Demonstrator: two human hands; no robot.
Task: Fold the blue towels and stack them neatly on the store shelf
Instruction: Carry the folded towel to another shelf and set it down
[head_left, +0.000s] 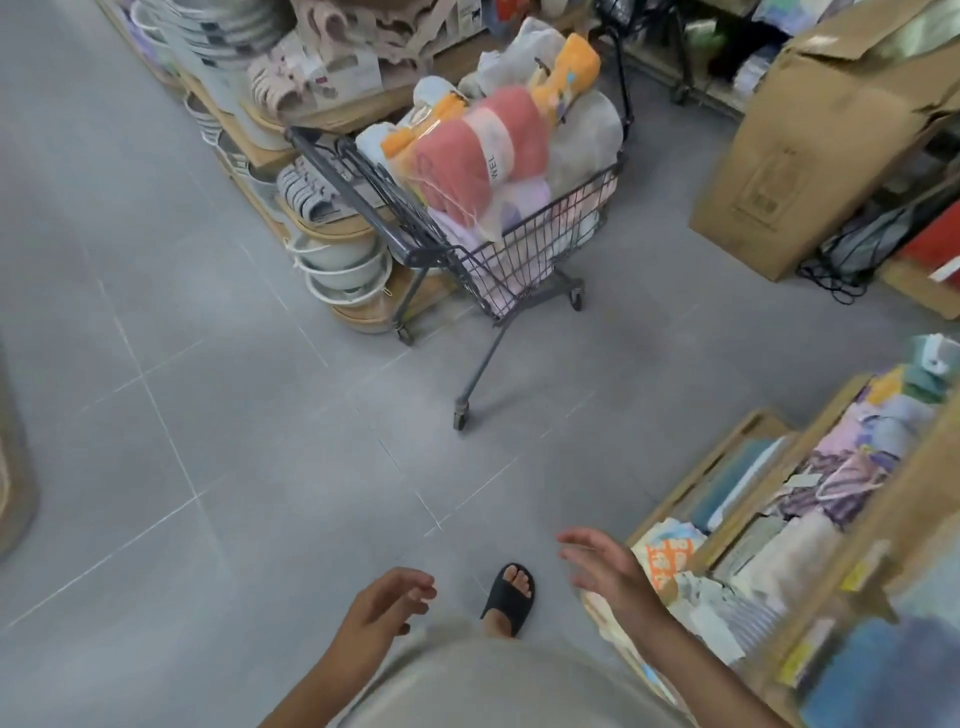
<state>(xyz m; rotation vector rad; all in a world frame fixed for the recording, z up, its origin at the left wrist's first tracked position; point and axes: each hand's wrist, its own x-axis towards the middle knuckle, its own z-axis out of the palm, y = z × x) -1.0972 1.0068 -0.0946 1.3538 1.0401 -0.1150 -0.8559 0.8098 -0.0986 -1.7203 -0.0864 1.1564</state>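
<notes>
Landmark = shopping cart (524, 257), dark wire, standing on the grey tile floor (208, 415)

- cart is heaped with bagged and loose towels: pink bundle (483, 161) on top, orange towel (571, 67) behind it, grey towel (587, 130) on the cart's right side, pale pink and lilac ones lower in the basket
- pale blue cloth (371, 140) at the cart's left rim, partly under the pink bundle; too blurred to say if it is one towel or more
- blue towels (727, 480): folded teal-blue stack in the wooden shelf (714, 449), below and right of the cart, well apart from it. A blurred blue mass (872, 670) sits further down the same shelf unit; can't tell what it is
- left hand (387, 605): below the cart, over the floor, fingers loosely curled, holding nothing
- right hand (608, 569): below and slightly right of the cart, just beside the shelf's near end, fingers spread, palm turned inward, holding nothing
- hands are apart from each other, neither touches the cart or the shelf
- foot in a black sandal (509, 590) on the floor between the hands
- left of the cart: low display with stacked white basins (343, 270) and grey slippers (306, 192), right up against the cart's handle end
- right of the cart: tall cardboard box (810, 156), flaps open
</notes>
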